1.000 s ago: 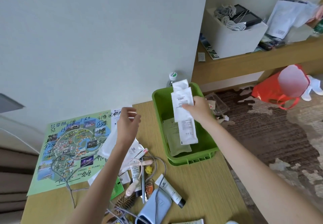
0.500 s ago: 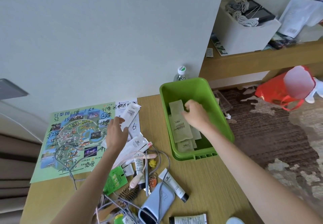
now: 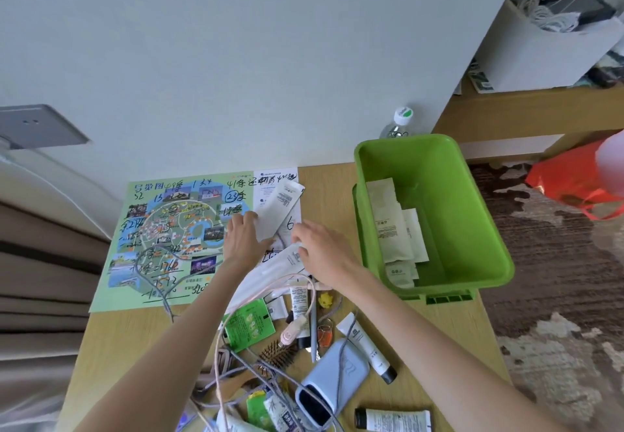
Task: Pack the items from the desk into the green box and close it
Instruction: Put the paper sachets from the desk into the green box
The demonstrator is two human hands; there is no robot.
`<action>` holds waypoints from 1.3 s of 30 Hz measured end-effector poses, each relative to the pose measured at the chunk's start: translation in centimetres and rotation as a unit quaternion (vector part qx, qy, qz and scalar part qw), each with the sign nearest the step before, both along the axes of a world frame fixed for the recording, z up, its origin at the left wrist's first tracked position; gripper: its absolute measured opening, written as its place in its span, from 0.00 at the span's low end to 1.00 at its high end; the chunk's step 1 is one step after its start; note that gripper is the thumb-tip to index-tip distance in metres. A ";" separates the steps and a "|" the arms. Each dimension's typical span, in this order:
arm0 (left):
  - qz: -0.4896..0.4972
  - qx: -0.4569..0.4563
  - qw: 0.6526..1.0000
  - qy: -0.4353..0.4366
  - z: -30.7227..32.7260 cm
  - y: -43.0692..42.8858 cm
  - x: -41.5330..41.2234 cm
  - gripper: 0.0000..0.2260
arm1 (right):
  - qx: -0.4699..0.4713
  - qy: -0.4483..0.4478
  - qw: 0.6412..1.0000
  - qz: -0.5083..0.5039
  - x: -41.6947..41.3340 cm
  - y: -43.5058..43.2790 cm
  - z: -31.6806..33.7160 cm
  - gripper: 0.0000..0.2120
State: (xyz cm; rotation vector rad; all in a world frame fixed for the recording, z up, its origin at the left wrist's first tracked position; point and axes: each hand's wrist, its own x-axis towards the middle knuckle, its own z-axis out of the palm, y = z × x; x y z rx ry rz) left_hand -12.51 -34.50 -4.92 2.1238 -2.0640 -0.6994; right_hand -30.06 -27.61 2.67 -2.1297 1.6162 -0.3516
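The green box (image 3: 479, 215) stands open at the desk's right end, with several pale sachets (image 3: 393, 225) lying flat inside. My left hand (image 3: 241, 241) is left of the box, over the map's right edge, and holds a long white sachet (image 3: 282, 203) by its lower end. My right hand (image 3: 322, 256) is close beside it. Its curled fingers rest on the end of a second white sachet (image 3: 287, 261) in a pile of white packets. Whether they grip it is hidden.
A colourful map (image 3: 169, 239) lies flat on the left. Nearer me are tangled cables (image 3: 236, 364), a green packet (image 3: 248, 325), tubes (image 3: 368, 344), a hairbrush (image 3: 277, 354) and a blue pouch (image 3: 334, 377). A water bottle (image 3: 400, 124) stands behind the box; a red bag (image 3: 574, 182) is on the floor.
My right hand let go of the sachets in the green box and moved left to the white packets. My left hand lowered its sachet toward the desk.
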 end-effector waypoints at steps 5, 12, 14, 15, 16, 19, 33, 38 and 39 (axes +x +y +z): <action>0.037 -0.009 0.999 0.039 0.0 -0.6 1.6 0.26 | 0.062 0.017 0.997 0.041 1.9 -0.3 -3.9 0.11; 0.050 -0.009 0.988 0.143 1.8 -1.2 3.9 0.07 | 0.037 0.079 0.984 0.155 4.5 -2.1 -4.5 0.17; 0.083 0.002 0.981 0.173 2.6 -1.0 5.1 0.07 | 0.049 0.085 0.978 0.183 5.3 -2.2 -4.5 0.18; 0.103 0.011 0.975 0.196 3.0 -0.8 5.7 0.08 | 0.053 0.086 0.977 0.189 5.5 -2.1 -4.6 0.19; 0.122 0.019 0.967 0.224 3.4 -0.4 6.3 0.08 | 0.055 0.087 0.976 0.190 5.6 -2.0 -4.7 0.19; 0.159 0.040 0.934 0.317 4.6 1.2 8.1 0.07 | 0.050 0.092 0.978 0.181 5.8 -1.6 -5.0 0.20; 0.248 0.071 0.900 0.351 6.1 7.6 12.8 0.10 | -0.061 0.098 0.992 0.059 4.5 -0.9 -2.7 0.14; 0.221 0.047 0.907 0.354 8.5 7.3 10.3 0.14 | -0.116 -0.012 0.987 -0.110 1.7 -1.9 2.0 0.12; 0.212 0.039 0.909 0.357 9.1 7.1 9.2 0.13 | -0.125 -0.044 0.979 -0.152 1.1 -2.1 3.2 0.12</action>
